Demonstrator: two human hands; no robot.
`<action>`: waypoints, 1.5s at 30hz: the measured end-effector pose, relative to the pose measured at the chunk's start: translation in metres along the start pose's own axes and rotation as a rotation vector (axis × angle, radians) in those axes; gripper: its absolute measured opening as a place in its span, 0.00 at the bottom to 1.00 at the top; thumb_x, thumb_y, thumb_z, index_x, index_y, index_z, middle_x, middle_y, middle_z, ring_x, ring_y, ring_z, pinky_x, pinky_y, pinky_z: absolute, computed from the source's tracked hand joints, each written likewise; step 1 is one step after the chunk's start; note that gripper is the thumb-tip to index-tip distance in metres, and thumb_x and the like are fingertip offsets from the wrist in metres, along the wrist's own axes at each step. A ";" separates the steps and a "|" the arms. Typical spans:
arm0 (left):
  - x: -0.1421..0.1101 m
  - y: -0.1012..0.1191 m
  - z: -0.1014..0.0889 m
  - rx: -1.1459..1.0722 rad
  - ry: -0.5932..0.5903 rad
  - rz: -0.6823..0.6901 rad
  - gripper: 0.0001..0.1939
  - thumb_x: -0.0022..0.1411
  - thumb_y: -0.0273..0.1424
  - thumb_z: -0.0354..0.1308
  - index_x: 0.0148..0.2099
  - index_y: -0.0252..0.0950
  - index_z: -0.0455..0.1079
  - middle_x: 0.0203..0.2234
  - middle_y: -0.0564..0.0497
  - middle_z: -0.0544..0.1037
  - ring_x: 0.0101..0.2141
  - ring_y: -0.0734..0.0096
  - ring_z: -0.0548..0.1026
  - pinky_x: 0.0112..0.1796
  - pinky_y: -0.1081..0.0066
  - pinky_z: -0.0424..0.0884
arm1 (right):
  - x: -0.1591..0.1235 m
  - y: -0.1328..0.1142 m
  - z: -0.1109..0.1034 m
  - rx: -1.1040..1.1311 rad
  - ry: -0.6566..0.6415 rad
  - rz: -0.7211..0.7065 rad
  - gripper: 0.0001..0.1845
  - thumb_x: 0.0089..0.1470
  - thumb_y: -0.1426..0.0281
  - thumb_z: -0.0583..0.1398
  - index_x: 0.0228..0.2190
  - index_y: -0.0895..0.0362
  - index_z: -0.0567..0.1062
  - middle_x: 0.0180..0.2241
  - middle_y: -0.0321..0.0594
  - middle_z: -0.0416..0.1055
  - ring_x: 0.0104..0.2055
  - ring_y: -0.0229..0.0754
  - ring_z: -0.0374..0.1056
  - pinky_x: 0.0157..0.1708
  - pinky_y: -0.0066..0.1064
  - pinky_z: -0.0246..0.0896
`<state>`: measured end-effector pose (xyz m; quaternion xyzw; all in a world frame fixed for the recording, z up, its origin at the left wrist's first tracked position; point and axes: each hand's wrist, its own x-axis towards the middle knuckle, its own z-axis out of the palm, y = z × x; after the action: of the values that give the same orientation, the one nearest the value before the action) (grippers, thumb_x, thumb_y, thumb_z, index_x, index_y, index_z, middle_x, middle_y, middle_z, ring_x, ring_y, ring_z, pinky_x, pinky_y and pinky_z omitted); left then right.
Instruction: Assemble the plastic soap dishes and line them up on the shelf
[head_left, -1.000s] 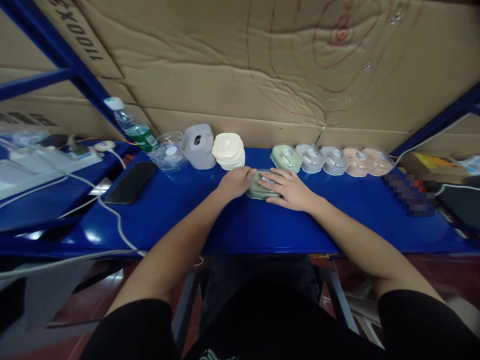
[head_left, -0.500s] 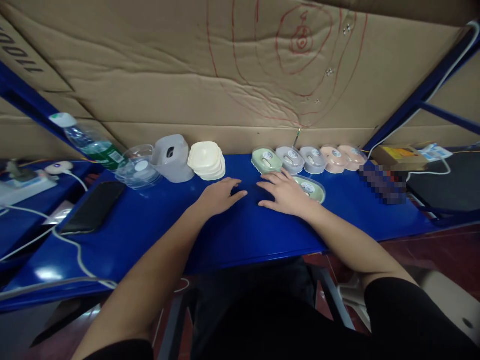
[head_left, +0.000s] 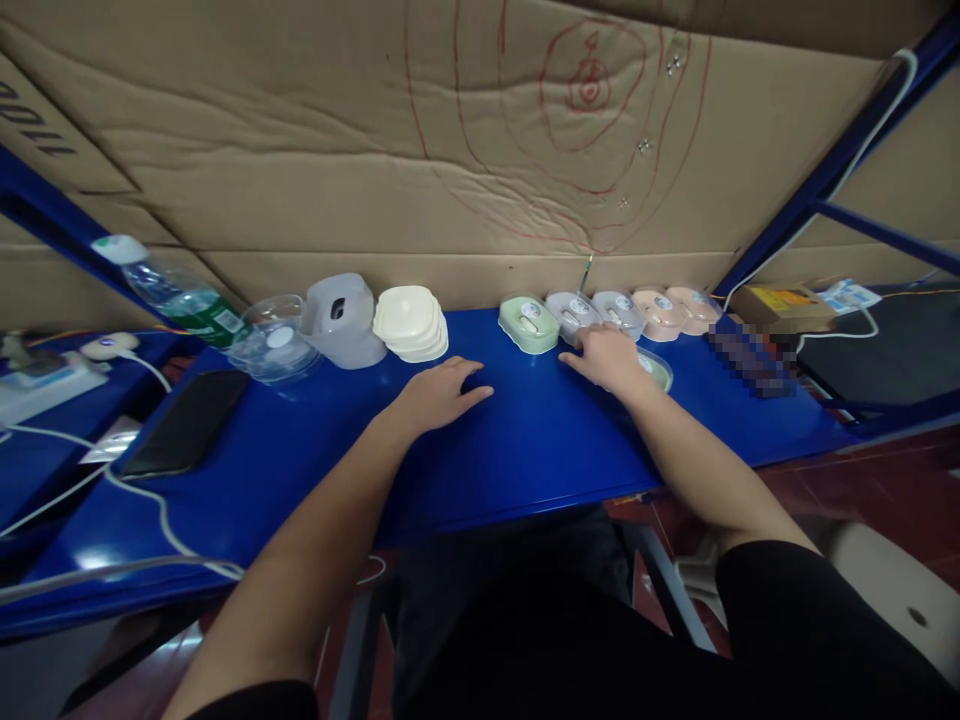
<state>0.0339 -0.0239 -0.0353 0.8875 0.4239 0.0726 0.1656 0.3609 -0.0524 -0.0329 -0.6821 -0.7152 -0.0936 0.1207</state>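
My left hand (head_left: 442, 395) rests over the blue table (head_left: 517, 455), thumb and fingers apart, with nothing in it. Nearest to it is a stack of cream square lids (head_left: 411, 322). Farther right, my right hand (head_left: 606, 360) has its thumb spread and its fingers bent toward the front of a grey oval container with a clear lid (head_left: 576, 312); whether they touch it I cannot tell. Left of that stands a green container (head_left: 529, 325). A second green container (head_left: 658, 372) lies partly hidden behind my right wrist. Another grey container (head_left: 619, 312) and two peach ones (head_left: 660, 312) continue the row.
Translucent tubs (head_left: 341, 320), clear round bowls (head_left: 277, 340), a water bottle (head_left: 187, 300) and a black phone (head_left: 187, 422) are on the left. A cardboard wall (head_left: 300, 200) backs the table. A small box (head_left: 784, 308) sits at right; a white cable (head_left: 161, 515) crosses the left side.
My right hand has moved right and slightly away from me, off the front of the first green container toward the grey one. My left hand stays about where it was. The view has shifted slightly.
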 end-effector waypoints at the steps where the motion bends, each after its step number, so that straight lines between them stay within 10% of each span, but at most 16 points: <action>1: 0.000 0.000 0.000 0.000 -0.005 -0.005 0.32 0.75 0.51 0.50 0.69 0.36 0.69 0.65 0.38 0.75 0.62 0.49 0.75 0.63 0.54 0.70 | 0.000 0.005 0.000 -0.014 -0.011 0.024 0.18 0.59 0.52 0.67 0.39 0.52 0.85 0.40 0.53 0.83 0.50 0.65 0.75 0.51 0.60 0.70; 9: -0.001 0.001 -0.001 0.040 -0.005 -0.013 0.32 0.76 0.50 0.51 0.70 0.35 0.68 0.67 0.37 0.74 0.63 0.49 0.75 0.63 0.55 0.69 | -0.012 0.076 -0.021 -0.048 -0.063 0.410 0.28 0.65 0.45 0.60 0.40 0.56 0.85 0.40 0.59 0.83 0.46 0.63 0.78 0.43 0.47 0.68; 14: -0.001 0.004 -0.002 0.027 0.005 -0.028 0.32 0.76 0.49 0.53 0.71 0.33 0.68 0.64 0.37 0.76 0.61 0.50 0.77 0.61 0.57 0.70 | -0.012 0.131 -0.028 0.014 0.180 0.491 0.27 0.66 0.56 0.61 0.56 0.63 0.81 0.49 0.63 0.82 0.50 0.58 0.75 0.44 0.42 0.60; 21: -0.002 0.002 -0.014 0.005 0.126 -0.077 0.28 0.76 0.46 0.56 0.68 0.35 0.71 0.60 0.42 0.80 0.60 0.52 0.78 0.60 0.58 0.72 | 0.008 0.169 -0.024 0.003 0.490 0.638 0.18 0.60 0.66 0.64 0.46 0.65 0.86 0.45 0.69 0.83 0.47 0.62 0.74 0.44 0.47 0.54; 27: -0.004 -0.017 -0.030 0.063 0.444 -0.335 0.22 0.75 0.39 0.59 0.66 0.40 0.73 0.64 0.43 0.74 0.59 0.52 0.77 0.57 0.58 0.74 | 0.030 0.104 -0.025 0.343 0.661 0.323 0.10 0.59 0.67 0.64 0.37 0.59 0.84 0.40 0.61 0.83 0.44 0.55 0.77 0.46 0.44 0.65; 35: -0.002 -0.037 -0.028 0.117 0.393 -0.464 0.15 0.74 0.31 0.57 0.60 0.41 0.75 0.62 0.44 0.73 0.54 0.52 0.80 0.51 0.58 0.76 | 0.017 -0.049 -0.022 0.623 0.382 -0.464 0.11 0.66 0.58 0.64 0.40 0.51 0.83 0.40 0.44 0.85 0.43 0.52 0.81 0.47 0.45 0.75; 45: -0.004 -0.025 -0.029 -0.104 0.728 -0.288 0.06 0.70 0.29 0.61 0.49 0.39 0.70 0.55 0.44 0.80 0.47 0.60 0.80 0.43 0.65 0.72 | -0.004 -0.045 0.017 0.631 0.184 -0.416 0.26 0.67 0.52 0.62 0.61 0.50 0.75 0.51 0.48 0.82 0.46 0.55 0.81 0.51 0.54 0.78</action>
<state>0.0052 -0.0060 -0.0170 0.7257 0.5707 0.3798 0.0577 0.3156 -0.0536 -0.0494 -0.4407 -0.8180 0.0477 0.3666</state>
